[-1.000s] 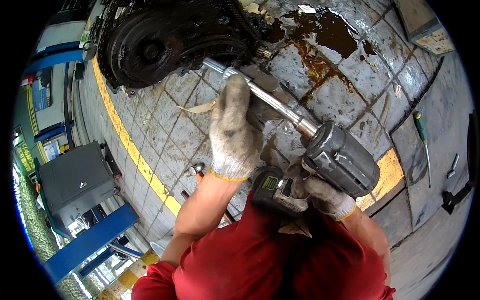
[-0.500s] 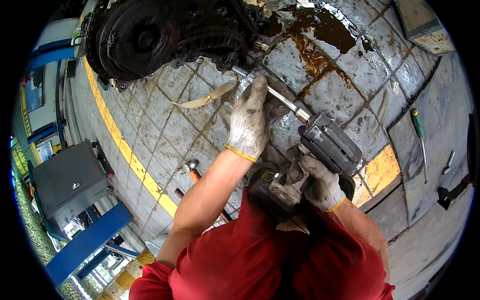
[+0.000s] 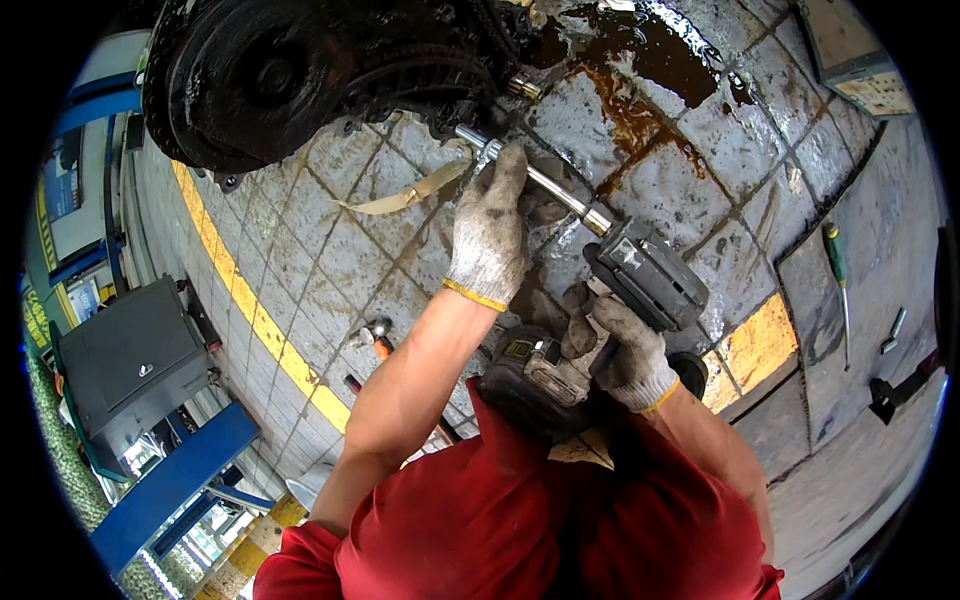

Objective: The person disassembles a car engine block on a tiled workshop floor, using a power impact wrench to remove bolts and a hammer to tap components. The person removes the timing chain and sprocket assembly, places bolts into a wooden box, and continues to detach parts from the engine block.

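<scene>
1. I see my left hand [image 3: 492,225] in the middle of the frame, in a dirty white glove with a yellow edge. Its fingers are wrapped tight around a shiny silver bar [image 3: 555,190].
2. I have my right hand [image 3: 635,360] lower and to the right, in the same kind of glove. It is clamped on the handle of a dark power tool [image 3: 650,275], just right of the middle of the frame.
3. The bar sticks out of the front of the tool and slants toward the upper left. Its far tip is right by the bottom edge of a big, black, oily engine part [image 3: 280,80] (I can't tell from here if they touch).
4. That engine part fills the upper left, on a grey tile floor [image 3: 330,250]. A dark brown oil puddle [image 3: 670,60] lies at the top, right of the middle.
5. A thin, pale strip [image 3: 410,195] lies on the tiles left of my left glove. A hammer [image 3: 381,343] with an orange handle lies by my left forearm.
6. On the right side, a screwdriver [image 3: 837,255] with a green handle lies near a small metal rod [image 3: 894,330].
7. A dark grey metal box [image 3: 130,345] stands at the lower left.
</scene>
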Demonstrator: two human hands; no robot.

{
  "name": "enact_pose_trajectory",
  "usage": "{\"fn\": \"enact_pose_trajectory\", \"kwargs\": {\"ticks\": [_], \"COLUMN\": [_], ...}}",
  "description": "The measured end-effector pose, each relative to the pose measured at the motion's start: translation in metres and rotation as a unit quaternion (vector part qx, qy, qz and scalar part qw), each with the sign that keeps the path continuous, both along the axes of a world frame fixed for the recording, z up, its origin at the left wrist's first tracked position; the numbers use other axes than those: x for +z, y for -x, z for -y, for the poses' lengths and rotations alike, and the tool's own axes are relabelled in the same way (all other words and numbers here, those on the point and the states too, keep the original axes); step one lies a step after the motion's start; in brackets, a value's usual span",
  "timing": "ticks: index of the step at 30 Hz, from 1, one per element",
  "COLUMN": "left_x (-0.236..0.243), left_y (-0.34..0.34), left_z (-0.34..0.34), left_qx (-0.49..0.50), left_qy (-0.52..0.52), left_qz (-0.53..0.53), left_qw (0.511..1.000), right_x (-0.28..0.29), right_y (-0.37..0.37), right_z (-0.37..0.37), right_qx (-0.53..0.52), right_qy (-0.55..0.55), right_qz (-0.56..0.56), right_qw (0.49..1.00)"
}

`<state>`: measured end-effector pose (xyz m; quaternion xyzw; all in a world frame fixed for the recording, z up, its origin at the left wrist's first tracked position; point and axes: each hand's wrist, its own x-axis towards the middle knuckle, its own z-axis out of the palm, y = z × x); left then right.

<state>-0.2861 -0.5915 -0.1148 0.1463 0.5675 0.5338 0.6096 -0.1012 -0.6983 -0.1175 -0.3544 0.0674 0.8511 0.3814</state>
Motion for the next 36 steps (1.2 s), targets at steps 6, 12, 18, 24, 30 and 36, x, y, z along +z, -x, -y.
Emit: {"fn": "enact_pose_trajectory", "kwargs": {"ticks": [6,12,18,24,30,36], "left_x": [-0.021,-0.046,-0.035,-0.017,-0.018,-0.018], "left_y": [0.009,0.024,0.025,0.011,0.010,0.007], "left_z": [0.004,0.004,0.001,-0.002,-0.004,-0.004], "left_qx": [-0.010,-0.063,-0.038,0.010,-0.005,-0.007], "left_qy": [-0.046,-0.129,-0.083,-0.036,-0.059,-0.066], "left_qz": [0.107,0.343,0.269,0.206,0.194,0.191], "left_qw": [0.993,0.928,0.959,0.978,0.979,0.979], "right_x": [-0.012,-0.019,-0.011,-0.006,-0.010,-0.005], "right_y": [-0.002,-0.003,0.001,0.004,0.000,0.002], "right_z": [-0.005,0.002,-0.003,-0.008,-0.003,-0.007], "right_qx": [0.017,0.052,0.052,0.029,0.026,0.022], "right_qy": [0.031,-0.021,-0.024,0.011,0.029,0.052], "right_qz": [-0.063,0.003,-0.004,-0.050,-0.089,-0.067], "right_qw": [0.997,0.998,0.998,0.998,0.995,0.996]}}
